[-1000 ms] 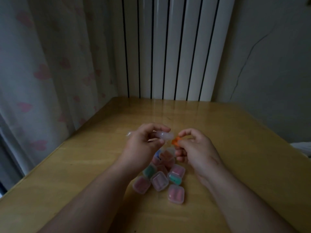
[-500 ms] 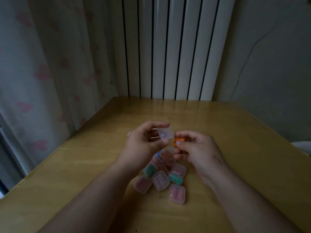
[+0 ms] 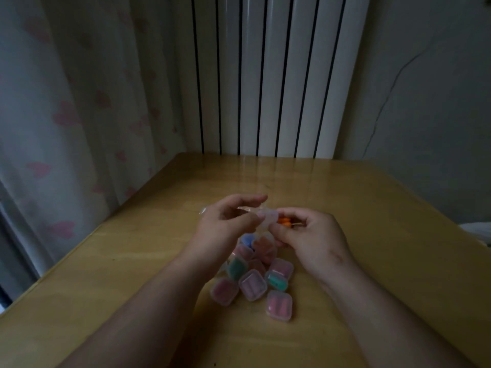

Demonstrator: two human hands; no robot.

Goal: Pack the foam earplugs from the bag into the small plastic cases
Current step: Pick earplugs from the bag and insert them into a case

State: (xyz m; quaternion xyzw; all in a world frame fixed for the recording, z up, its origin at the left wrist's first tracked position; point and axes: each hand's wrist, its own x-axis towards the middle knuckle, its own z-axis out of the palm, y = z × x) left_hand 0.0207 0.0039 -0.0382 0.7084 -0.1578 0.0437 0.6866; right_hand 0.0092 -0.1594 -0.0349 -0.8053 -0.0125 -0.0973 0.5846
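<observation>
Left hand (image 3: 225, 229) grip clamped on a clear case (image 3: 267, 217), right hand (image 3: 313, 237) grip pinching orange earplugs (image 3: 284, 222), over filled cases (image 3: 252, 284) on the tabletop (image 3: 132, 261)

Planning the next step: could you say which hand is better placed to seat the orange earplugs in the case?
Likely right: the right hand pinches the orange earplugs beside the clear case the left hand holds.

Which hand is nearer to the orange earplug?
Right. The right hand pinches the orange earplug in its fingertips; the left hand holds a clear case just left of it.
</observation>
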